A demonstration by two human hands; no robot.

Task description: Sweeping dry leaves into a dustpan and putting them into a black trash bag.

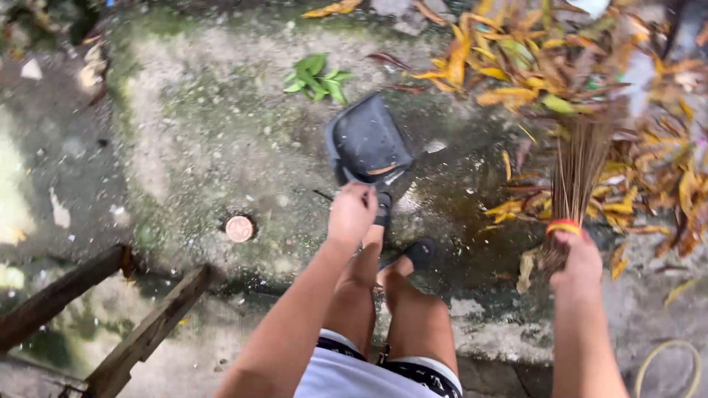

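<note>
So the person's left hand (351,214) is closed around the handle of a dark grey dustpan (366,142), fingers curled tight on the grip, and the pan sits tilted on the wet, mossy concrete ground (199,133) just ahead of their feet, its open mouth facing away and toward the leaves. The right hand (579,259) is clenched around the bound top of a stick broom (579,166), the kind made of thin brown twigs tied together with a red and yellow band (564,227) right above the fist. The bristles fan out upward in the head view and land in a big pile of dry orange and yellow leaves (560,66) that spreads over the upper right. The dustpan is well apart from the broom, off to the left of the pile, with a dark wet patch of ground between them. A little cluster of green leaves (317,77) lies just beyond the pan. Both feet are in black sandals (420,253), close behind the pan. There's a small round rusty cap (239,228) set in the ground to the left, and two weathered wooden beams (144,335) angle in at the lower left. A pale hose loop (667,361) peeks in at the bottom right corner.
</note>
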